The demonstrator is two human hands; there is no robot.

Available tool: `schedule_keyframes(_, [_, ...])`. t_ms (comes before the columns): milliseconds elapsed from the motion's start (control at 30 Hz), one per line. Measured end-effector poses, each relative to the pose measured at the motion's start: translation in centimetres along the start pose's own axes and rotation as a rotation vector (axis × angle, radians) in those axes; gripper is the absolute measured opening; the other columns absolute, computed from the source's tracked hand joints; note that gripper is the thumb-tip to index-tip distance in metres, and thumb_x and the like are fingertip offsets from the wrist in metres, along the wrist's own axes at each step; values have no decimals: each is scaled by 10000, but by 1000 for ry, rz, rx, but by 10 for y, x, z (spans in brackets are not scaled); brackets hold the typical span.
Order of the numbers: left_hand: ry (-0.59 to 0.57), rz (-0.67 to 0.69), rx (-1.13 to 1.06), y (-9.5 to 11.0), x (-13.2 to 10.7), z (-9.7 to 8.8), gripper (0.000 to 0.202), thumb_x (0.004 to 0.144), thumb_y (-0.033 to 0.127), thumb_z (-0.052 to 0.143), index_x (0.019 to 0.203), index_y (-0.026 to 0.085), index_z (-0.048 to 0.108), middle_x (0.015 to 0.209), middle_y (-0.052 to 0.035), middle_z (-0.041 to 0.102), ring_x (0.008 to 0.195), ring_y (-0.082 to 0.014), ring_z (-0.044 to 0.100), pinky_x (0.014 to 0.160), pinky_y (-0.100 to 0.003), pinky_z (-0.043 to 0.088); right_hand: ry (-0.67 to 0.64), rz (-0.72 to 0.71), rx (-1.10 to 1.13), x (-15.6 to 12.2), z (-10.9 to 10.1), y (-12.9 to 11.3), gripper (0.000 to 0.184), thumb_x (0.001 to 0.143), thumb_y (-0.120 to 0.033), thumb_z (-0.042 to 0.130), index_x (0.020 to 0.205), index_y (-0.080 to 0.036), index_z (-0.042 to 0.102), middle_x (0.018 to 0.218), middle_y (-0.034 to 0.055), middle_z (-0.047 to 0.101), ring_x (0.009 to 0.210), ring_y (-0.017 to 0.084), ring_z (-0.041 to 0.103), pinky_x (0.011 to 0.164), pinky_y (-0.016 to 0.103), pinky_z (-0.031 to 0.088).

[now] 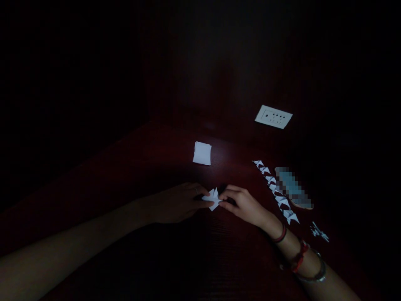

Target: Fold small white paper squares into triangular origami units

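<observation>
In dim light, a small folded white paper piece point(213, 198) lies on the dark red table point(156, 159) between both hands. My left hand point(177, 202) pinches its left side with closed fingers. My right hand point(242, 203) pinches its right side, fingers curled; red bands and a metal bangle circle that wrist. A stack of white paper squares point(202, 153) rests a little beyond the hands.
A row of several folded white paper pieces point(276, 191) runs diagonally at the right, next to a blurred phone-like object point(293, 188). Another small folded piece point(319, 231) lies further right. A white wall socket point(273, 116) sits on the dark back wall.
</observation>
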State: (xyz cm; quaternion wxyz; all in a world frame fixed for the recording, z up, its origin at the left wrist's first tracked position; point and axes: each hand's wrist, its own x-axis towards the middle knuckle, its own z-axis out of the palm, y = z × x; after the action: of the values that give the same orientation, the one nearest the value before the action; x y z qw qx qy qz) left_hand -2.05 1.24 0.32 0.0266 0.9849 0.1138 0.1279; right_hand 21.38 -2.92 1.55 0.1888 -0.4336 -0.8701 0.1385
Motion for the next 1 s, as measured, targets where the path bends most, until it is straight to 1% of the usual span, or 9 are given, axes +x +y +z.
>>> schedule_keyframes(67, [-10, -9, 28, 5, 1, -1, 443, 833, 143, 434, 1258, 246, 362, 1246, -78, 405, 1116, -225, 374, 920, -384, 320, 16, 43, 28, 1, 2, 1, 60, 793, -198, 523, 788, -157, 567, 755, 9, 525, 694, 103, 509, 643, 226, 424])
schedule_keyframes(167, [-15, -7, 66, 11, 2, -1, 428, 844, 206, 442, 1264, 213, 356, 1267, -98, 393, 1172, -251, 326, 967, -417, 267, 26, 99, 76, 2, 4, 3, 36, 769, -192, 553, 758, -161, 540, 733, 0, 514, 674, 101, 493, 620, 221, 410])
schedule_keyframes(233, [-8, 8, 70, 13, 3, -1, 419, 859, 245, 429, 1268, 201, 347, 1285, -91, 386, 1204, -239, 297, 1010, -419, 208, 26, 130, 104, 2, 6, 3, 49, 755, -189, 567, 754, -162, 527, 743, 1, 515, 676, 103, 490, 618, 221, 406])
schedule_keyframes(300, [-6, 32, 62, 14, 3, -1, 410, 869, 264, 416, 1268, 201, 343, 1277, -80, 406, 1197, -217, 321, 1029, -416, 176, 32, 153, 118, 1, 7, 2, 54, 748, -175, 569, 739, -163, 517, 744, 1, 516, 675, 103, 488, 617, 219, 400])
schedule_keyframes(467, [-6, 28, 73, 15, 6, -2, 402, 860, 274, 436, 1250, 198, 372, 1261, -94, 422, 1142, -225, 393, 1004, -435, 213, 86, 150, 143, 1, 8, -6, 75, 737, -102, 547, 708, -167, 524, 700, -15, 529, 642, 93, 487, 590, 203, 381])
schedule_keyframes(667, [16, 37, 72, 9, 4, -4, 379, 855, 249, 438, 1230, 198, 403, 1247, -83, 439, 1075, -207, 455, 948, -371, 292, 188, 189, 206, 1, 11, -13, 91, 715, -86, 549, 739, -173, 535, 689, -25, 563, 623, 87, 518, 588, 193, 408])
schedule_keyframes(767, [12, 32, 56, 4, 2, -3, 366, 855, 257, 438, 1217, 201, 421, 1256, -67, 433, 1042, -189, 474, 933, -338, 305, 231, 154, 177, 0, 11, -14, 96, 723, -86, 536, 751, -178, 534, 700, -25, 569, 632, 86, 527, 599, 194, 416])
schedule_keyframes(833, [12, 28, 54, 3, 2, -2, 365, 852, 260, 444, 1212, 200, 427, 1254, -69, 432, 1033, -192, 476, 929, -341, 303, 233, 115, 140, -1, 11, -15, 91, 733, -96, 530, 754, -184, 539, 711, -21, 579, 643, 92, 535, 615, 204, 419])
schedule_keyframes(1000, [6, 19, 93, 5, 3, -2, 346, 855, 227, 431, 1201, 205, 435, 1217, -68, 459, 1004, -193, 478, 901, -344, 306, 122, -31, 62, -2, 7, -11, 104, 762, -98, 517, 778, -191, 562, 751, -17, 604, 698, 102, 551, 706, 236, 413])
